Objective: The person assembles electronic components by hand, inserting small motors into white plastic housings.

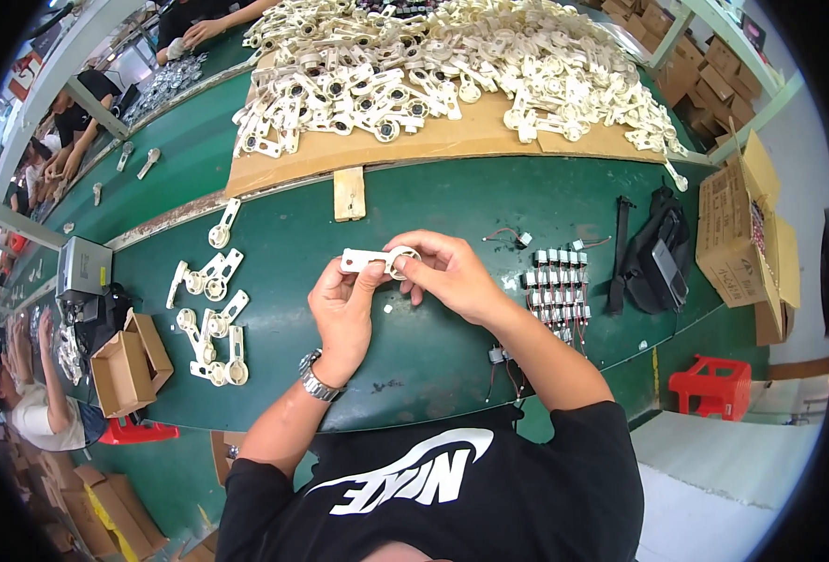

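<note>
Over the middle of the green table, a cream plastic housing (366,260) with a flat handle and a round ring end is held between both hands. My left hand (342,304) pinches the handle part between thumb and fingers. Around the ring end, my right hand (447,276) is closed, its thumb pressed onto the ring. Whether a small part sits inside the ring is hidden by the fingers. To the right lie rows of small white motors with wires (557,286). Left of my hands, several similar cream housings (216,323) are spread in a loose group.
A large heap of cream housings (433,84) lies on cardboard (471,136) at the back. A wooden block (349,194) juts from its front edge. At right are a black bag (660,248) and an open carton (738,234); at left, a small carton (132,365). Other people work beyond the left side.
</note>
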`<state>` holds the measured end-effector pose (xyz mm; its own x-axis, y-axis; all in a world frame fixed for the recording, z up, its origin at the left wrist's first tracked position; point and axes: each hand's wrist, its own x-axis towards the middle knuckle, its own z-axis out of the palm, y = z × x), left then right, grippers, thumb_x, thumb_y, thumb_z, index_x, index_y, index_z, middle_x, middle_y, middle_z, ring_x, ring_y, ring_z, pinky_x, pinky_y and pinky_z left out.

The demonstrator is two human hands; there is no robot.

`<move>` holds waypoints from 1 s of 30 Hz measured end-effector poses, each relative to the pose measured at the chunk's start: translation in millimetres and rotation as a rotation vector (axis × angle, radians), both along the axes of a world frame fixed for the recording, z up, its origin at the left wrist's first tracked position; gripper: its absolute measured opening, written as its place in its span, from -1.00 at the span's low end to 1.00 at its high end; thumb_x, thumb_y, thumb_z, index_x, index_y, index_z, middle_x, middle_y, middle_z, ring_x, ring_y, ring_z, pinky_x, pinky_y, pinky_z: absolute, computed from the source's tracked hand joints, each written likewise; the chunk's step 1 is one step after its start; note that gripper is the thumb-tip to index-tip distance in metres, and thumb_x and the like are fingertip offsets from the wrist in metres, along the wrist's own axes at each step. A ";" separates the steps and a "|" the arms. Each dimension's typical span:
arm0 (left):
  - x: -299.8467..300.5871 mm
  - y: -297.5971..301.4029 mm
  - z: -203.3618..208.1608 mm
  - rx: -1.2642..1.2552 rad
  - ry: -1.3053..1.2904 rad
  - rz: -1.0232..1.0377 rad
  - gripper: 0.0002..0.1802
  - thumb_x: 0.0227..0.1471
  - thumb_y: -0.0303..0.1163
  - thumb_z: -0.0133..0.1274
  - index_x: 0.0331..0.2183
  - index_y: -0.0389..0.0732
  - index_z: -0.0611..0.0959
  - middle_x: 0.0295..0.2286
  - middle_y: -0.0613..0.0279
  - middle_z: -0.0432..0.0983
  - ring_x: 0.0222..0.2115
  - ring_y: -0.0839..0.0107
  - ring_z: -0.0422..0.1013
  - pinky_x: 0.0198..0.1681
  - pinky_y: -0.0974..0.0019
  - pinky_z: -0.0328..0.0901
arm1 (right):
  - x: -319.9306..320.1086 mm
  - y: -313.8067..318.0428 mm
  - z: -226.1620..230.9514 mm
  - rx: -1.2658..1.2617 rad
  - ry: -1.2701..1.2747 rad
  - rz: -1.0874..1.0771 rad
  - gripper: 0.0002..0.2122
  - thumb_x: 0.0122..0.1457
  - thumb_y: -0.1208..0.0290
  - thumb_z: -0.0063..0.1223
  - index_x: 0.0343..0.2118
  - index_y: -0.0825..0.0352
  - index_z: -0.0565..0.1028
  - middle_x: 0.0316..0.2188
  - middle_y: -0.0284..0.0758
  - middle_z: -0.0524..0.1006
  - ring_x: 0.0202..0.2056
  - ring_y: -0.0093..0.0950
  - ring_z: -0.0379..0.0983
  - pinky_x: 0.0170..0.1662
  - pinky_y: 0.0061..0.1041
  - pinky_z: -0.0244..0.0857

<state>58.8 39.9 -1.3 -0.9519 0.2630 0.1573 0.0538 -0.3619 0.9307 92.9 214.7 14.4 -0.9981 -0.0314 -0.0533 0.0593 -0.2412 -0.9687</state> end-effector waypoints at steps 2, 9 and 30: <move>0.3 -0.4 -1.2 -0.022 0.017 -0.004 -0.84 0.27 -0.50 0.18 -0.15 -0.36 0.63 -0.24 0.19 0.66 -0.23 0.50 0.56 -0.11 0.38 0.48 | -0.4 0.9 -2.4 -0.009 0.022 0.026 -0.78 0.36 0.45 0.12 0.01 0.39 0.57 -0.27 -0.37 0.62 -0.36 -0.65 0.51 -0.42 -0.59 0.46; -39.6 -36.9 35.7 -0.766 0.226 0.078 -0.69 0.20 -0.29 0.27 -0.16 -0.32 0.61 -0.35 0.10 0.60 -0.35 0.31 0.57 -0.20 0.32 0.44 | -17.4 10.6 29.1 0.401 -0.247 0.089 -0.75 0.35 0.30 0.19 -0.04 0.36 0.58 -0.49 -0.46 0.58 -0.56 -0.70 0.43 -0.54 -0.67 0.30; -170.7 -162.8 44.2 -0.968 0.296 0.388 -0.73 0.30 -0.27 0.14 -0.13 -0.29 0.58 -0.23 0.06 0.66 -0.33 0.28 0.60 -0.25 0.26 0.46 | -34.3 118.3 75.6 1.375 0.234 0.167 -0.70 0.21 0.56 0.16 0.02 0.30 0.59 -0.13 -0.21 0.62 -0.03 -0.23 0.54 0.08 -0.30 0.41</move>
<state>-111.9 -122.9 42.8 -0.9553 0.0885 0.2820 0.2759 0.6095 0.7433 58.5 333.0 90.0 -0.9778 -0.2076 0.0268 -0.2000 0.8887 -0.4125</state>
